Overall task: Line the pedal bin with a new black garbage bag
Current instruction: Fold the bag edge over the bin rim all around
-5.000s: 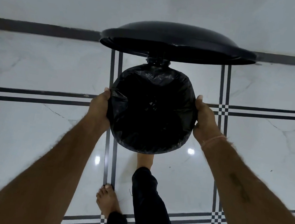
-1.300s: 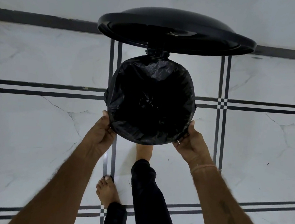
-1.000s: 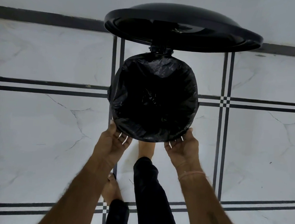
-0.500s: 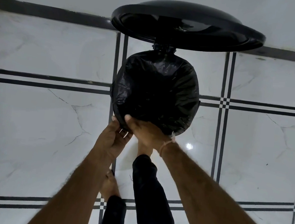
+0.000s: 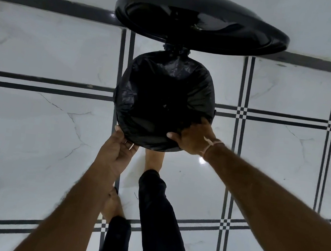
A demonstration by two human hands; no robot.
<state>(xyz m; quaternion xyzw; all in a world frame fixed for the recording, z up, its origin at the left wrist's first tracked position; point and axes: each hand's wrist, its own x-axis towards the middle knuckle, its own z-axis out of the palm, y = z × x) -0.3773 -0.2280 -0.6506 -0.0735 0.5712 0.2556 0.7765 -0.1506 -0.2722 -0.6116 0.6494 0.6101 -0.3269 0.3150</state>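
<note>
Here the black garbage bag [image 5: 164,102] is sitting inside the round pedal bin [image 5: 214,112], its thin, crinkled plastic folding outward over the rim and catching dull grey highlights along the far and left creases, while the hollow in the middle is showing only darkness. At the near-left edge of that rim the left hand [image 5: 116,152] is cupping the folded plastic from below, fingers curling up against the underside and thumb lying on the outer fold, so it is gripping the bag there. Just to the right of that grip, along the near-right curve of the rim, the right hand [image 5: 192,139] is pressing over the top of the bag's edge with the thumb pointing back toward the left hand; its fingers are reaching down into the dark interior, and I cannot tell whether they are closing on the plastic or only resting on it. A pale thread band [image 5: 212,145] is circling the right wrist. Beyond both hands the domed, glossy black lid [image 5: 203,23] is standing raised on its hinge. Below the grip a bare foot [image 5: 153,159] in a dark trouser leg is reaching under the bin's front edge. All around, the polished white marble floor [image 5: 35,141] is showing faint veins, thin black inlaid lines and a small bright reflection.
</note>
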